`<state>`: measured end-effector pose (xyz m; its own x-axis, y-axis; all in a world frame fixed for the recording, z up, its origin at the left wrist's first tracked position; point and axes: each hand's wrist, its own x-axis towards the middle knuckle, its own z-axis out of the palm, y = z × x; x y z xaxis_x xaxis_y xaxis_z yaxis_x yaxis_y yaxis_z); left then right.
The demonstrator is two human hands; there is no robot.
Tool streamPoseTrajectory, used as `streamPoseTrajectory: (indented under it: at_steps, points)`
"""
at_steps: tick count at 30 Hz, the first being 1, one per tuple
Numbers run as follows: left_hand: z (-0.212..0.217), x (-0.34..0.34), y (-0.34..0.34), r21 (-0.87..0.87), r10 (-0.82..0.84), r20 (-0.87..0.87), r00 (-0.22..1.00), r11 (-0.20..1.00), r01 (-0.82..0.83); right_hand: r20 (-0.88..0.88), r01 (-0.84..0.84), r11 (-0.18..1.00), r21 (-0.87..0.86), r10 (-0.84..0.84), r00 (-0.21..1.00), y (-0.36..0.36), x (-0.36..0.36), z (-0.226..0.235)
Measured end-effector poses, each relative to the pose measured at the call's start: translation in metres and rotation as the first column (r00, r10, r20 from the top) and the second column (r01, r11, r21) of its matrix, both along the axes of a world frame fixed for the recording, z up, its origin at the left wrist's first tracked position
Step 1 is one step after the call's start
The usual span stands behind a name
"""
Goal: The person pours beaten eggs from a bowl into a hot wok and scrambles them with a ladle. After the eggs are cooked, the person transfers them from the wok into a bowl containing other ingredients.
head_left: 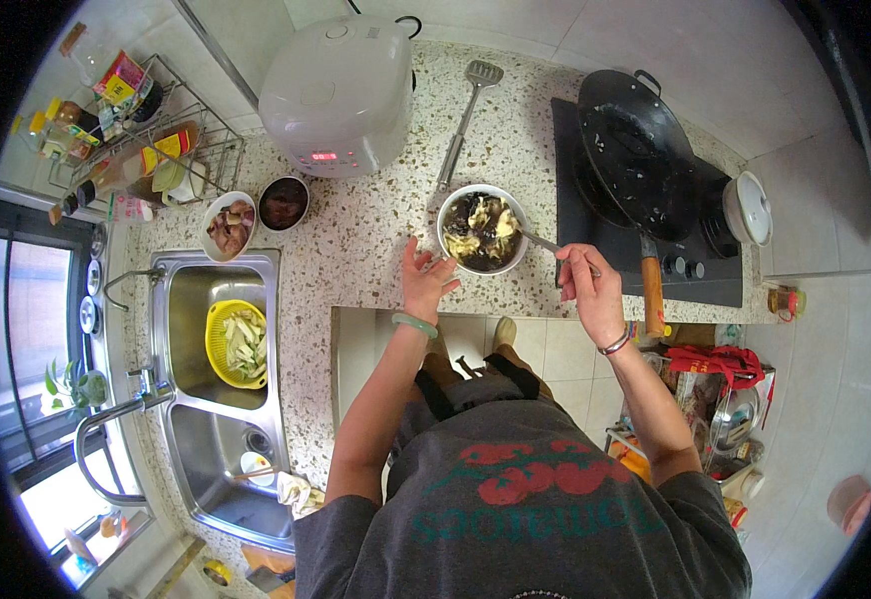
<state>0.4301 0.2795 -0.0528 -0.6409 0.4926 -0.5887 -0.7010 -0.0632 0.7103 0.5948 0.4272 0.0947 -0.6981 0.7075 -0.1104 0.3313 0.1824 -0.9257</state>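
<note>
A white bowl (441, 228) stands on the speckled counter, holding dark pieces and yellow, egg-like chunks in dark liquid. My right hand (592, 283) is closed on the handle of a spoon (543, 242), whose far end dips into the bowl at its right side; the tip is hidden in the food. Just left of the bowl's near edge, my left hand (425, 281) has its fingers spread and holds nothing. Beyond the bowl lies a slotted metal turner (464, 125), its handle end close to the rim.
A black wok (635, 150) with a wooden handle tilts on the cooktop (715, 285) at right. A rice cooker (340, 95) stands at the back. Bowls of meat (231, 227) and dark food (284, 204) sit near the sink (273, 389), which holds a yellow basket (214, 344).
</note>
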Motion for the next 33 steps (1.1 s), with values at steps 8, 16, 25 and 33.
streamPoseTrajectory:
  at_steps: [8, 16, 25, 33]
  points:
    - [-0.003, -0.001, 0.001, 0.002, 0.006, -0.004, 1.000, 1.000, -0.006, 0.067, -0.233, 0.855, 0.463, 0.228, 0.971, -0.001, -0.002, 0.003]
    - [-0.005, -0.001, 0.001, 0.003, 0.005, 0.001, 1.000, 1.000, -0.005, 0.174, -0.361, 0.629, 0.689, 0.339, 0.924, -0.002, -0.002, -0.004]
    - [0.000, -0.001, 0.000, -0.010, -0.009, -0.013, 1.000, 1.000, 0.009, 0.175, -0.378, 0.597, 0.708, 0.370, 0.912, -0.002, 0.003, -0.006]
    - [0.001, -0.001, 0.001, -0.014, -0.004, -0.013, 1.000, 1.000, 0.004, 0.203, -0.358, 0.555, 0.751, 0.321, 0.925, -0.015, 0.010, -0.008]
